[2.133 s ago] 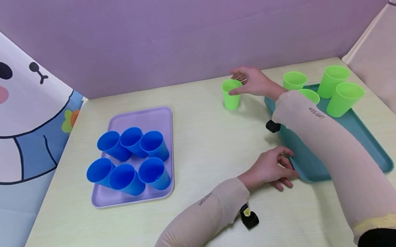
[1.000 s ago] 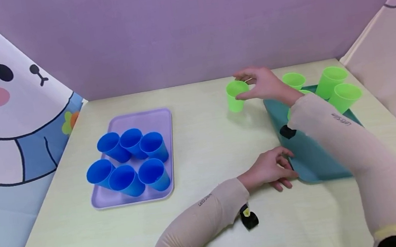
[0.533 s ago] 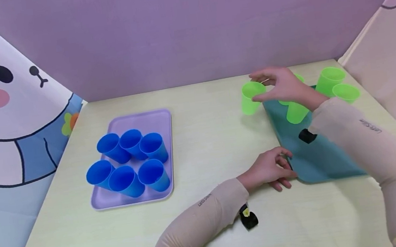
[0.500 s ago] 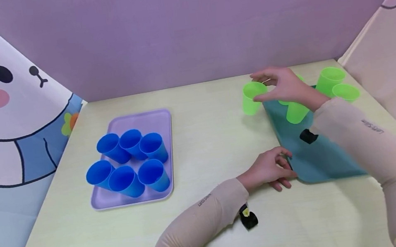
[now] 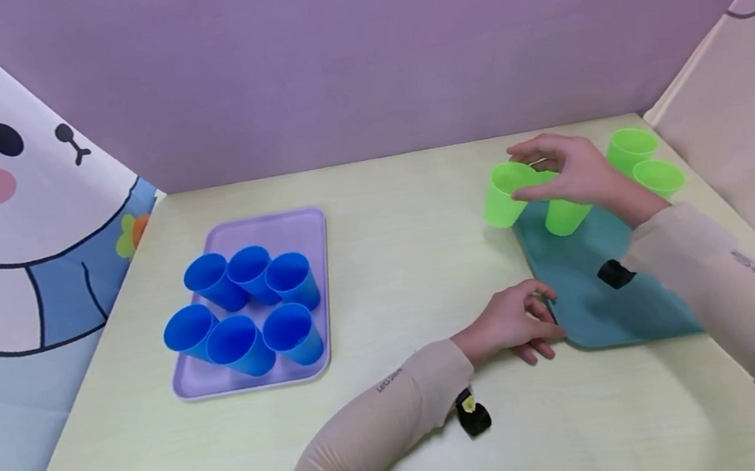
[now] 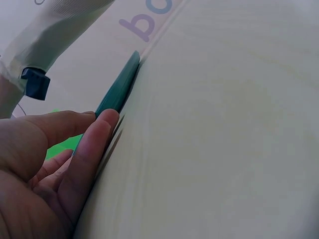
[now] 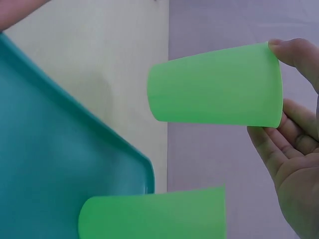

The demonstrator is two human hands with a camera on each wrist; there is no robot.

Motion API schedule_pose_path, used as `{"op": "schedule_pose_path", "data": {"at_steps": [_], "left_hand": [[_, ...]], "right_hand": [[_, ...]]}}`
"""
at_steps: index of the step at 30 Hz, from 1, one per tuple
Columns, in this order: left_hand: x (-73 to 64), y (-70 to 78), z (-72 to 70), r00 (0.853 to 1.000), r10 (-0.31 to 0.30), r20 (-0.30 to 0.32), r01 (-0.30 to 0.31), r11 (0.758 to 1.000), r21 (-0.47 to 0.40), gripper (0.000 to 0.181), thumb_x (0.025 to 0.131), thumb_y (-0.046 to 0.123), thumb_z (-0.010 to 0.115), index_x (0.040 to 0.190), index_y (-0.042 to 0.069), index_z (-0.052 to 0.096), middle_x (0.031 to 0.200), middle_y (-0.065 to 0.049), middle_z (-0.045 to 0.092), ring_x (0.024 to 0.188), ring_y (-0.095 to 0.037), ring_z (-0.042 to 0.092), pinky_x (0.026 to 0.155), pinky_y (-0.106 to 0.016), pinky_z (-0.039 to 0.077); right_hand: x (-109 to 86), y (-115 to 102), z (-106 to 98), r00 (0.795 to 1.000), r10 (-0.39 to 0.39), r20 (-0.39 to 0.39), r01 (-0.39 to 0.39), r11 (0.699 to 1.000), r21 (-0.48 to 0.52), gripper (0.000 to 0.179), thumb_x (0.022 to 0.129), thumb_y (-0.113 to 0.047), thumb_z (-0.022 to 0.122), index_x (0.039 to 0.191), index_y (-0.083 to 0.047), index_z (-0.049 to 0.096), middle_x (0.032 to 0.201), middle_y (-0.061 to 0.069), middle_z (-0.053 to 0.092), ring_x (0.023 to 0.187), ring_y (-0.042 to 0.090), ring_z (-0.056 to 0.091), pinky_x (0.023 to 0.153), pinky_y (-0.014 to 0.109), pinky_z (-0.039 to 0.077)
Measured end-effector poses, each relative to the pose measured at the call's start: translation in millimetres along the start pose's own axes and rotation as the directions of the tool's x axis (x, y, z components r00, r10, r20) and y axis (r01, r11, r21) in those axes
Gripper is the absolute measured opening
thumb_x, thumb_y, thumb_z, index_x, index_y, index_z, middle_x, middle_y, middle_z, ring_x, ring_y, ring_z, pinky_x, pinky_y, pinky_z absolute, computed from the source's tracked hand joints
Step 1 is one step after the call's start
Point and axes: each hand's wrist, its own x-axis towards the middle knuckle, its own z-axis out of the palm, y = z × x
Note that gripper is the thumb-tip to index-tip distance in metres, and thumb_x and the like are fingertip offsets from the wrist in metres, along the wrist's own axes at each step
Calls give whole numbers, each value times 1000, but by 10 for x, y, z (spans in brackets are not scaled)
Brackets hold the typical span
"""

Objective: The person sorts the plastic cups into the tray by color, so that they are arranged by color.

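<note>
A light green plastic cup [image 5: 504, 207] hangs upright, slightly tilted, in my right hand [image 5: 576, 169], above the back left corner of the teal tray [image 5: 604, 325]. My thumb and fingertips pinch its rim, as the right wrist view shows on the cup [image 7: 214, 89]. Several other green cups stand on the tray's far part, among them a near one [image 5: 567, 218] and a far one [image 5: 631, 146]; my right hand partly hides one. At the tray's left edge is my left hand [image 5: 511, 321], its thumb and a finger [image 6: 84, 149] pinching the rim.
On the left of the pale table [image 5: 382, 267] lies a purple tray [image 5: 269, 230] with several blue cups [image 5: 240, 347] in two rows. A purple wall [image 5: 369, 61] stands behind the table, with printed panels to the sides.
My right hand has carried the green cup rightward and slightly nearer, from the table's back middle to the teal tray's back left corner. My left hand has stayed in place.
</note>
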Motion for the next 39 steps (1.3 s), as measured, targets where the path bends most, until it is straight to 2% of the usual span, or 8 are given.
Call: {"op": "schedule_pose_path", "data": {"at_steps": [3, 9, 17, 20, 24, 29, 33, 39], "left_hand": [[-9, 11, 2, 1000, -1, -4, 1, 1000, 2, 37, 87, 0, 75, 116, 14, 57, 82, -3, 64, 54, -19, 68, 44, -34, 56], [-18, 19, 2, 1000, 0, -2, 0, 1000, -9, 37, 87, 0, 75, 116, 14, 57, 82, -3, 64, 53, -19, 68, 43, -33, 56], [-17, 17, 7, 1000, 0, -8, 0, 1000, 1, 37, 86, -1, 75, 115, 14, 57, 82, -3, 64, 54, -19, 68, 43, -33, 56], [-13, 12, 10, 1000, 2, -10, -2, 1000, -2, 37, 86, -1, 75, 116, 14, 57, 83, -3, 64, 54, -19, 68, 43, -33, 56], [-16, 4, 6, 1000, 7, -12, -7, 1000, -4, 38, 86, -1, 76, 116, 14, 57, 83, -3, 64, 54, -19, 68, 43, -33, 56], [-22, -7, -1, 1000, 13, -18, -13, 1000, 3, 38, 86, -1, 76, 116, 14, 57, 83, -3, 64, 55, -20, 69, 44, -35, 57], [-26, -7, 4, 1000, 16, -18, -16, 1000, 3, 38, 86, -1, 75, 116, 13, 57, 83, -2, 64, 55, -20, 69, 45, -35, 57], [-27, 10, 28, 1000, 5, -17, -5, 1000, -2, 38, 86, -2, 75, 116, 13, 57, 83, -2, 64, 54, -19, 68, 44, -35, 57]], "right_hand": [[-81, 27, -27, 1000, -2, -10, 2, 1000, 20, 62, 80, -9, 84, 137, -4, 59, 129, 11, 61, 110, 2, 56, 93, 10, 44], [-234, 59, -98, 1000, 9, -29, -8, 999, 42, 63, 80, -5, 83, 138, -2, 58, 130, 8, 60, 110, -1, 55, 92, 8, 44], [-436, 82, -195, 997, 31, -71, -27, 998, 61, 63, 77, 0, 84, 135, 2, 58, 121, -11, 63, 108, -5, 57, 91, 8, 44], [-511, 139, -230, 996, 15, -93, -8, 998, 70, 62, 76, 5, 83, 133, 5, 58, 117, -18, 63, 108, -6, 58, 89, 7, 44], [-607, 215, -260, 992, -17, -121, 30, 994, 108, 61, 75, 13, 80, 131, 7, 59, 116, -18, 64, 107, -5, 58, 89, 7, 45], [-706, 295, -259, 989, -18, -145, 40, 988, 153, 61, 74, 17, 78, 129, -5, 65, 120, -13, 66, 107, -5, 59, 88, 7, 46], [-794, 334, -249, 988, 4, -158, 21, 987, 158, 61, 74, 17, 77, 128, -9, 66, 121, -11, 66, 108, -5, 60, 89, 8, 45], [-969, 384, -297, 980, 98, -173, -74, 987, 140, 59, 78, 10, 79, 133, 3, 58, 116, -21, 63, 107, -9, 57, 85, 6, 46]]}}
